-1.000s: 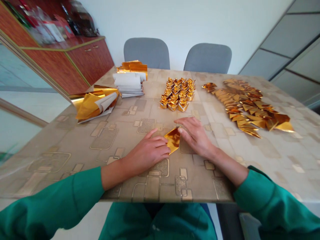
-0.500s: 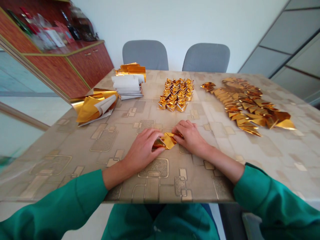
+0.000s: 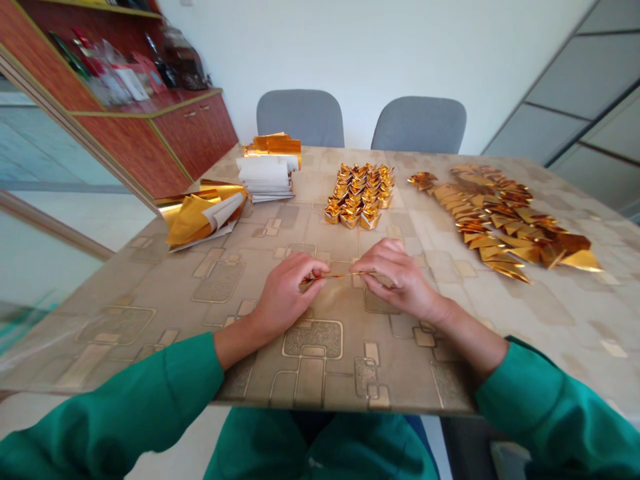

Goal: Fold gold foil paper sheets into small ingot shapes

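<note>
From where I stand, the clearest change is in the strip of gold foil paper (image 3: 341,275). A second ago it lay as a broad slanting piece, shiny face up, with the left hand (image 3: 287,290) flat over one side and the right hand (image 3: 397,277) at its upper corner. Half a second ago the hands had taken its two ends, and a gold patch of its middle faced up between them. Now it shows almost edge-on, a thin, nearly level line between the fingertips.

Both hands are pinched on it, one at each end, thumbs toward the near edge of the table (image 3: 310,377), with a short gap between them. The ends are hidden in the fingers; the middle is bare, narrow and coppery gold, with a small darker spot. I can't tell whether it touches the tabletop. It sits midway along the near edge, set in from it, just nearer than the block of folded gold shapes (image 3: 360,197).

The rest lies as it did: the spread of gold pieces (image 3: 505,213) toward the table's right edge, the loose sheets (image 3: 203,220) and the white-and-gold stack (image 3: 265,177) toward its far left corner.
</note>
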Demonstrator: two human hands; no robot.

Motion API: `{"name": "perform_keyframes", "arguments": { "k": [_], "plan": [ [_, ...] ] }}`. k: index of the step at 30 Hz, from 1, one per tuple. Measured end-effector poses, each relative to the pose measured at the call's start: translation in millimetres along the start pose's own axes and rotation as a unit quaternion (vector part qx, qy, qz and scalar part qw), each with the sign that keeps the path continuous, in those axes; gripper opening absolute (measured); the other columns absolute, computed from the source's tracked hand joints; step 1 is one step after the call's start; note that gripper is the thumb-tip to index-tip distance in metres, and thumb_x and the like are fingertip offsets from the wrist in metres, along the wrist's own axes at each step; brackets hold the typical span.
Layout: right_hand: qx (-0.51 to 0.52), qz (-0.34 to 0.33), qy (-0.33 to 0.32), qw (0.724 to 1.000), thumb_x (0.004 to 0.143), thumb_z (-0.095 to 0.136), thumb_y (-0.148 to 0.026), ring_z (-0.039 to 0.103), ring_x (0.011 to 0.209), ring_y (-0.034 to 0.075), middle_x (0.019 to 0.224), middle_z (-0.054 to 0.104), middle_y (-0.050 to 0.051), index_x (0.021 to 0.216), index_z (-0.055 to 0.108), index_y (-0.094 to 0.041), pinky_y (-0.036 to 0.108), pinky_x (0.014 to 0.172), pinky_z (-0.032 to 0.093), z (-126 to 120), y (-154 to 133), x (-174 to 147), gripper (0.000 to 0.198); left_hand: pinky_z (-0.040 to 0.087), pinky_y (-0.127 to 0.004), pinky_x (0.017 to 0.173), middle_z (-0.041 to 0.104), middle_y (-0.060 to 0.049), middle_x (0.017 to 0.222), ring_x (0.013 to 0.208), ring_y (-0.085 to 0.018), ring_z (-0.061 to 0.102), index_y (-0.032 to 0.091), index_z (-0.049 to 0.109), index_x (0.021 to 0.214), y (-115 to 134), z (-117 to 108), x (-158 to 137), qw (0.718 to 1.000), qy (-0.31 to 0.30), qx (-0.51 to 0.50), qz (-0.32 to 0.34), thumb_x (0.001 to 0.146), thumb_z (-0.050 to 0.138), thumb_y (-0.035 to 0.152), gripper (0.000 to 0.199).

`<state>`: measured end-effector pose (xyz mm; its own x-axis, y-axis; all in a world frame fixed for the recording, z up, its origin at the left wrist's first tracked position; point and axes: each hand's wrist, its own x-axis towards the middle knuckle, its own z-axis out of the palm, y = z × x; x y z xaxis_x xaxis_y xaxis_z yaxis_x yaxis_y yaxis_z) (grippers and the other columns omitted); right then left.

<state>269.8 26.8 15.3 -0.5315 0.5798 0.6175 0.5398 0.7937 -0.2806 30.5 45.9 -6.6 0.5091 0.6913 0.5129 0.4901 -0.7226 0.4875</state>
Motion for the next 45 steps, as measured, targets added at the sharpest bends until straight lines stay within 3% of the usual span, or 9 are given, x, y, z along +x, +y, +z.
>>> {"name": "perform_keyframes", "arguments": {
  "k": [3,6,9,13,18,23,27,35,45],
  "plan": [
    [-0.027,-0.037,-0.043,0.998,0.088,0.052,-0.005,0.055,0.081,0.017,0.083,0.066,0.002,0.098,0.064,-0.021,0.034,0.080,0.036,-2,0,-4,0.021,0.043,-0.031,0.074,0.064,-0.003,0.081,0.079,-0.017,0.055,0.018,0.062,0.081,2,0,1,0.995,-0.018,0.065,0.076,0.090,0.057,0.013,0.011],
    [-0.031,-0.049,-0.123,0.991,0.088,0.050,-0.006,0.053,0.082,0.018,0.082,0.064,0.003,0.098,0.065,-0.020,0.034,0.080,0.037,2,2,-11,0.023,0.044,-0.031,0.073,0.066,-0.005,0.083,0.079,-0.018,0.055,0.017,0.065,0.080,3,1,-1,0.983,-0.074,0.114,0.124,0.093,0.052,0.013,0.018],
    [-0.014,-0.046,-0.201,0.978,0.088,0.051,-0.008,0.053,0.083,0.018,0.084,0.064,0.003,0.097,0.066,-0.021,0.034,0.083,0.037,5,2,-15,0.021,0.046,-0.031,0.075,0.067,-0.006,0.086,0.081,-0.018,0.057,0.016,0.067,0.088,4,-1,-5,0.969,-0.150,0.115,0.158,0.095,0.047,0.014,0.021],
    [0.021,-0.020,-0.245,0.969,0.095,0.051,-0.019,0.056,0.088,0.017,0.091,0.066,0.005,0.100,0.066,-0.021,0.033,0.084,0.039,1,4,-14,0.016,0.048,-0.034,0.085,0.067,-0.009,0.101,0.093,-0.020,0.059,0.017,0.067,0.105,5,-11,-12,0.956,-0.214,0.097,0.178,0.095,0.051,0.022,0.020],
    [0.048,-0.009,-0.243,0.969,0.097,0.055,-0.030,0.058,0.098,0.019,0.107,0.070,0.005,0.103,0.068,-0.024,0.035,0.089,0.040,-6,6,-8,0.016,0.051,-0.035,0.087,0.068,-0.010,0.104,0.095,-0.021,0.061,0.014,0.066,0.107,6,-15,-14,0.948,-0.225,0.101,0.202,0.097,0.048,0.022,0.023],
    [0.133,0.014,-0.256,0.957,0.095,0.058,-0.029,0.062,0.090,0.017,0.095,0.074,0.003,0.097,0.071,-0.024,0.036,0.089,0.041,-11,10,-4,0.013,0.051,-0.034,0.091,0.070,-0.010,0.108,0.101,-0.020,0.062,0.014,0.065,0.112,3,-11,-18,0.943,-0.219,0.086,0.235,0.097,0.045,0.015,0.025],
    [0.187,0.059,-0.261,0.945,0.096,0.057,-0.028,0.062,0.082,0.015,0.089,0.073,0.003,0.100,0.072,-0.022,0.033,0.082,0.044,-11,13,-1,0.016,0.052,-0.037,0.090,0.069,-0.012,0.113,0.103,-0.022,0.061,0.013,0.063,0.118,3,-9,-23,0.946,-0.214,0.100,0.224,0.096,0.043,0.014,0.029],
    [0.160,0.134,-0.229,0.951,0.093,0.060,-0.024,0.060,0.073,0.014,0.079,0.072,0.002,0.094,0.072,-0.019,0.027,0.069,0.044,6,17,4,0.013,0.050,-0.035,0.092,0.070,-0.009,0.109,0.101,-0.019,0.062,0.014,0.063,0.108,7,-10,-22,0.967,-0.171,0.041,0.184,0.097,0.046,0.018,0.020],
    [0.121,0.162,-0.154,0.967,0.085,0.068,-0.018,0.058,0.072,0.014,0.074,0.066,0.001,0.079,0.067,-0.019,0.027,0.070,0.042,22,12,1,0.006,0.050,-0.033,0.085,0.067,-0.008,0.095,0.091,-0.019,0.060,0.014,0.064,0.099,14,-13,-22,0.959,-0.206,0.075,0.178,0.097,0.045,0.016,0.019]
  ]
}}
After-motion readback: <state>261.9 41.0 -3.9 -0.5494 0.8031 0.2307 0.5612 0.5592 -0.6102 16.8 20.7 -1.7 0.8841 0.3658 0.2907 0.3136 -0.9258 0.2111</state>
